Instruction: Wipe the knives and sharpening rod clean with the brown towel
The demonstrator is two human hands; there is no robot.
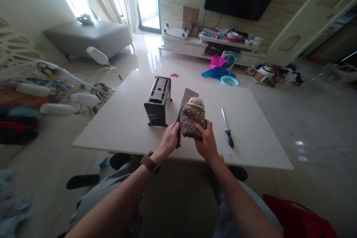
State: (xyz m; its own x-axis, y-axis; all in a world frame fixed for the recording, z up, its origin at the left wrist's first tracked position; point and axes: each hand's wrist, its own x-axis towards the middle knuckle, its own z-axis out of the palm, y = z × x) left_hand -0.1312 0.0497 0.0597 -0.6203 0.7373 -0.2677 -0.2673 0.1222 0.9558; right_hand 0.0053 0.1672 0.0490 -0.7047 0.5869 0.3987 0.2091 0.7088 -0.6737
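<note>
My left hand (169,138) is closed round the dark handle of a cleaver (186,98), whose broad grey blade points away from me. In my right hand (206,140) is a bunched brown and cream patterned cloth (192,119), which lies against the blade and hides part of it. To the left of the blade a black and silver knife block (157,100) with slots in its top stands on the white table (117,119). A sharpening steel (228,135) with a black handle lies on the table to the right of my right hand.
A red scrap (174,75) lies past the table's far edge. On the floor beyond are a pink basket (217,61), a blue plastic bag (213,73) and a light blue basket (229,80). White lamp arms (86,99) stand close to the table's left side.
</note>
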